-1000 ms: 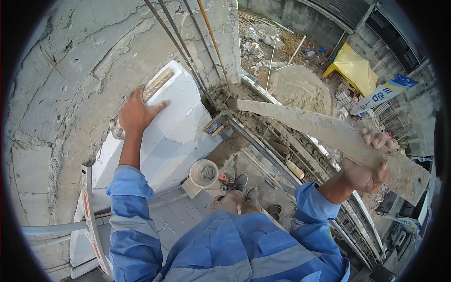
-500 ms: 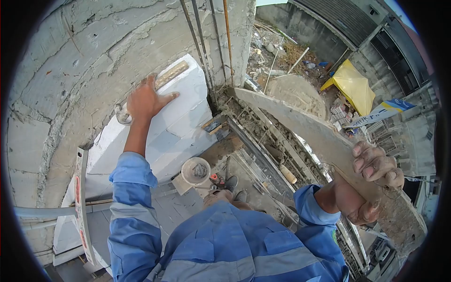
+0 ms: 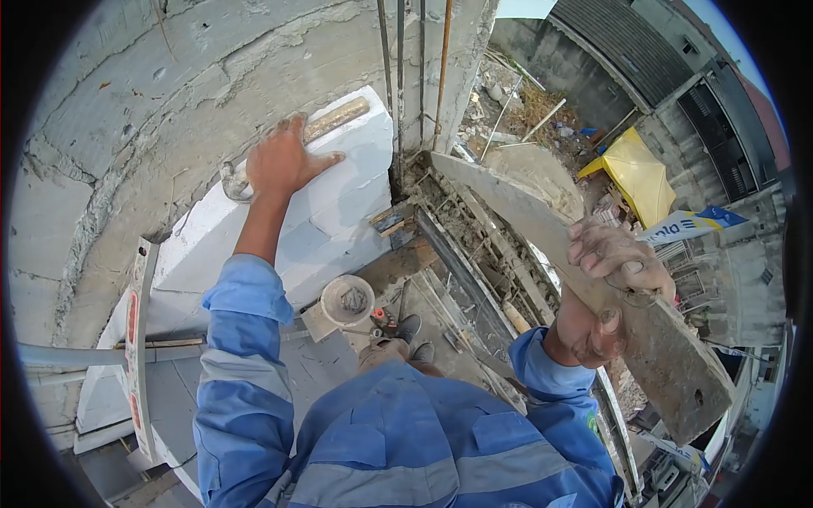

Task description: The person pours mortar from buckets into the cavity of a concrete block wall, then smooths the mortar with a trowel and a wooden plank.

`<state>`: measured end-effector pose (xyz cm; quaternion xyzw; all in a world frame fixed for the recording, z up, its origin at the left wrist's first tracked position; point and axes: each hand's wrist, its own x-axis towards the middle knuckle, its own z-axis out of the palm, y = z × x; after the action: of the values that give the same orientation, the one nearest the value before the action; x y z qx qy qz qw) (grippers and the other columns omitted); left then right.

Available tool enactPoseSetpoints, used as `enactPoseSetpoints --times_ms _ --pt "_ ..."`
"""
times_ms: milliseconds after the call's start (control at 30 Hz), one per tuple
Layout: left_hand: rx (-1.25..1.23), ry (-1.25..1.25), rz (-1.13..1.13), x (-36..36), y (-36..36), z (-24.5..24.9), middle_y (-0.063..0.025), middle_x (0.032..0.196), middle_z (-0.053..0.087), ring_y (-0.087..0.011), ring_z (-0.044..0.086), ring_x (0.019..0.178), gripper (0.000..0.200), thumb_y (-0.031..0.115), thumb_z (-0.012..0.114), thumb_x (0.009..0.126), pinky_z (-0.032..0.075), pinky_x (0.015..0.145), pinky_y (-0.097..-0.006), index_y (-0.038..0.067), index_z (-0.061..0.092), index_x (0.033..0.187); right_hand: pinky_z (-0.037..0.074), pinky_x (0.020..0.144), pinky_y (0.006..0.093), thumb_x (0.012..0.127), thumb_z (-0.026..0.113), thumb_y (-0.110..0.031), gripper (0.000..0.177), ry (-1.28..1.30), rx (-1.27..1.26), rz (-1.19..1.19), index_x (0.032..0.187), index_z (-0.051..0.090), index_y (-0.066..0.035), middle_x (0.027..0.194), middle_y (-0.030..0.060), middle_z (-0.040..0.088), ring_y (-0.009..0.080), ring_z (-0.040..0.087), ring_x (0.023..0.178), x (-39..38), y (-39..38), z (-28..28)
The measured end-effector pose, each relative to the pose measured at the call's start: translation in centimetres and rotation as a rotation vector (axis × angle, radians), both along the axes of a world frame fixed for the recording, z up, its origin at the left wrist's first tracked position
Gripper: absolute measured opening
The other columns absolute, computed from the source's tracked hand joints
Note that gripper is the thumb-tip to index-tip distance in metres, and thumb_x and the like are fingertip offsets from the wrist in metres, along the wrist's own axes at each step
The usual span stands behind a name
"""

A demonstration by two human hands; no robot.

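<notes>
My left hand is closed over a hammer that lies along the top of a white block wall. Its wooden handle shows on one side of the hand and its curved metal head on the other; my thumb sticks out over the blocks. On the right, my right hand grips a long, cement-stained wooden plank, fingers over one edge and thumb at the other. The plank slants from the rebar corner down to the lower right.
A bucket with grey contents stands by my feet. Rebar rises at the corner beside the concrete wall. A spirit level leans at the left. Below on the right are rubble and a yellow tarp.
My right hand has moved left and upward along with the plank, whose lower end has swung inward. My left hand stays on the hammer; the view has shifted slightly.
</notes>
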<state>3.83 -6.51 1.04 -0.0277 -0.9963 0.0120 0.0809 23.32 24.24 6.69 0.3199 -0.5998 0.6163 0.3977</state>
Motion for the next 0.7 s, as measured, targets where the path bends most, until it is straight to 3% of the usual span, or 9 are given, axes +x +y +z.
enactPoseSetpoints --times_ms 233,333,433,667,700 --pt "0.021 -0.093 0.037 -0.2 0.1 0.6 -0.0175 0.114 0.066 -0.0325 0.066 0.102 0.093 0.07 0.073 0.063 0.055 0.083 -0.0431 0.011 0.052 0.133 0.04 0.086 0.0472 0.079 0.067 -0.029 0.046 0.022 -0.089 0.049 0.116 0.052 -0.006 0.092 0.0077 0.054 0.0242 0.055 0.085 6.8 7.5 5.3" --pt "0.004 -0.015 -0.006 -0.3 -0.2 -0.2 -0.0177 0.112 0.067 -0.0338 0.067 0.101 0.094 0.07 0.073 0.064 0.055 0.082 -0.0433 0.01 0.052 0.134 0.041 0.084 0.0469 0.079 0.065 -0.027 0.046 0.006 -0.141 0.06 0.117 0.05 -0.005 0.093 0.0098 0.054 0.0235 0.053 0.084 4.4 7.3 3.4" --pt "-0.007 0.002 0.002 -0.4 -0.2 -0.6 -0.0185 0.111 0.067 -0.0333 0.068 0.098 0.097 0.072 0.073 0.061 0.055 0.082 -0.0433 0.013 0.052 0.135 0.044 0.082 0.0472 0.081 0.064 -0.026 0.043 -0.059 -0.207 -0.045 0.115 0.049 -0.005 0.093 0.0134 0.056 0.0247 0.054 0.084 -0.7 3.7 -4.0" --pt "-0.01 0.028 -0.008 -0.2 -0.1 -0.4 -0.0181 0.115 0.066 -0.0338 0.067 0.101 0.096 0.071 0.074 0.061 0.055 0.084 -0.0441 0.012 0.053 0.134 0.047 0.078 0.0479 0.082 0.068 -0.029 0.042 0.027 -0.223 0.043 0.111 0.051 -0.004 0.086 0.0125 0.058 0.0267 0.058 0.079 2.1 5.2 -1.9" --pt "-0.005 -0.014 0.005 -0.2 0.1 -0.1 -0.0193 0.118 0.064 -0.0343 0.066 0.104 0.097 0.071 0.074 0.062 0.055 0.085 -0.044 0.01 0.052 0.134 0.048 0.078 0.0473 0.081 0.072 -0.031 0.04 -0.106 -0.212 -0.036 0.106 0.054 -0.005 0.081 0.0111 0.059 0.0258 0.06 0.078 0.1 2.6 -3.1"
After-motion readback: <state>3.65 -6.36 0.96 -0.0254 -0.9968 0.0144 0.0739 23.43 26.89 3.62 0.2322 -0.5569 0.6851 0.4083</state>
